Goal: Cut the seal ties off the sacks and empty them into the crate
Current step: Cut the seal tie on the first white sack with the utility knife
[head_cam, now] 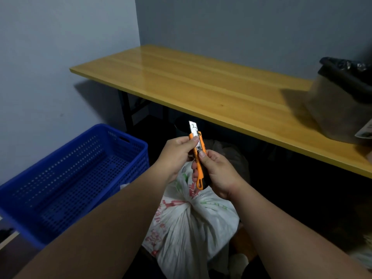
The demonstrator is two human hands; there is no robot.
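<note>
An orange utility knife (pixel 198 158) is held upright in front of me, its metal blade pushed out at the top. My right hand (pixel 216 174) grips the handle, thumb on the slider. My left hand (pixel 177 156) pinches the upper end of the knife body near the blade. Below the hands a white plastic sack (pixel 191 224) with red and green print sits tied shut, its neck gathered at the top. A blue perforated crate (pixel 70 178) stands to the left of the sack; its visible inside looks bare.
A long yellow wooden table (pixel 201 87) runs along the grey wall. A bin lined with a black bag (pixel 342 101) stands on its right end. More bundles lie in the dark under the table (pixel 231 156).
</note>
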